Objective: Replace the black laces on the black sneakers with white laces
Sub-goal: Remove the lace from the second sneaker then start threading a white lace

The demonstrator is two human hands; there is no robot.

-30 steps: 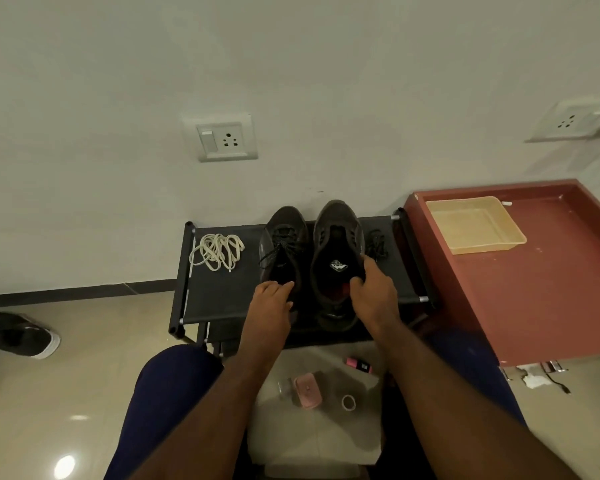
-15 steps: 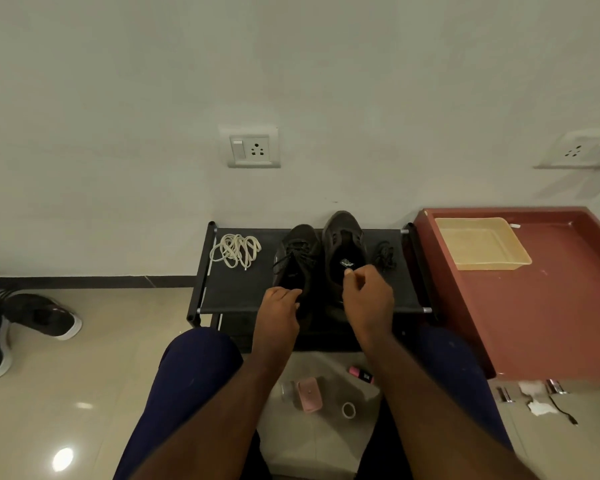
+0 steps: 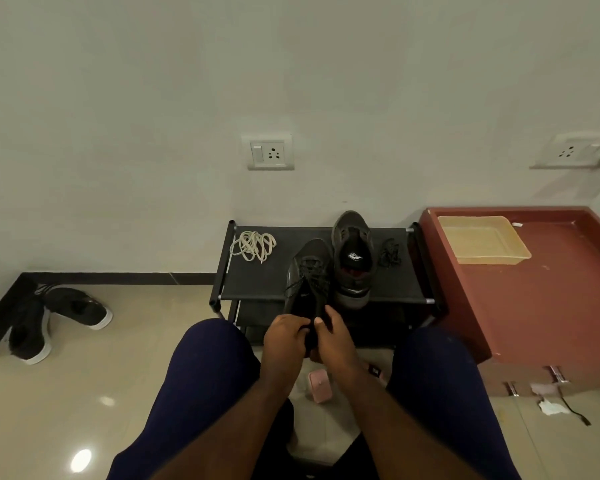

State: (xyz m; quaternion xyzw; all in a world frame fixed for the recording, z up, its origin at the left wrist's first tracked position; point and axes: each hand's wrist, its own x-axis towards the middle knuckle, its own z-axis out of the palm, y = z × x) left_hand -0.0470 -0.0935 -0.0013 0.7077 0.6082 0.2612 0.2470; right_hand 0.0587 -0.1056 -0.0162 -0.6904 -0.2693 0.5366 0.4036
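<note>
Hands: the left hand point(image 3: 284, 336) and right hand point(image 3: 333, 337) close together on the heel end of the laced sneaker point(image 3: 309, 282), fingers curled around it, above the person's knees.
Laced sneaker: black, black laces point(image 3: 307, 277) threaded through it, toe pointing toward the wall; its front half lies over the rack point(image 3: 257, 282), its heel hangs past the rack's near edge in the hands.
Second sneaker: the unlaced sneaker point(image 3: 353, 258) stands on the rack just right of the held one, its toe at the rack's far edge by the wall, opening upward with a white label on the insole.
White laces: the white laces point(image 3: 253, 244) lie in a loose coil at the rack's far left corner, well apart from both sneakers.
Loose lace: a black lace point(image 3: 389, 252) lies bunched on the rack, right of the unlaced sneaker.
Rack: low, black, fabric-topped, set against the wall below a socket point(image 3: 271, 152).
Right of rack: a red cabinet point(image 3: 551, 299) carries a shallow yellow tray point(image 3: 482, 240) at its far end.
Left of rack: another pair of shoes point(image 3: 49, 317), black with white soles, lies on the floor by the skirting.
Under the hands: a pink case point(image 3: 320, 386) rests on the floor between the knees.
</note>
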